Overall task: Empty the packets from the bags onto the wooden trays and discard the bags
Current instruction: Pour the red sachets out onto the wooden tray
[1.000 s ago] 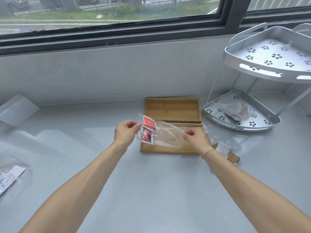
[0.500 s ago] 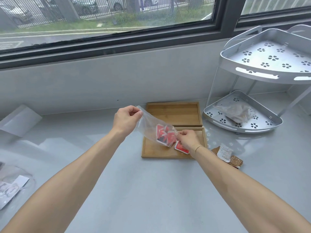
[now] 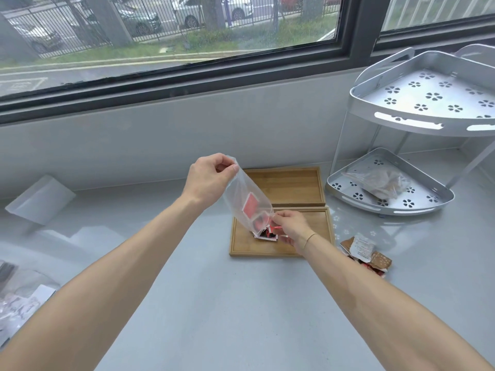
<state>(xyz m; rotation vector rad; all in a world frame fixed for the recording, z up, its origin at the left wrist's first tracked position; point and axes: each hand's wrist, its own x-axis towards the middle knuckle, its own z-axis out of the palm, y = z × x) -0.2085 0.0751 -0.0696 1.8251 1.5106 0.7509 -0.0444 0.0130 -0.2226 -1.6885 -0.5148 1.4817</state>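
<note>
Both arms are bare and reach far out from the body. The left hand (image 3: 207, 179) is lifted up high, above the near wooden tray (image 3: 267, 249). Its thumb and fingers are pinched tight on the top corner of the clear bag (image 3: 245, 199). The right hand (image 3: 290, 227) is low, just over that tray. Its fingers are curled and pinch the bag's bottom end. A thin band goes around the right wrist.
</note>
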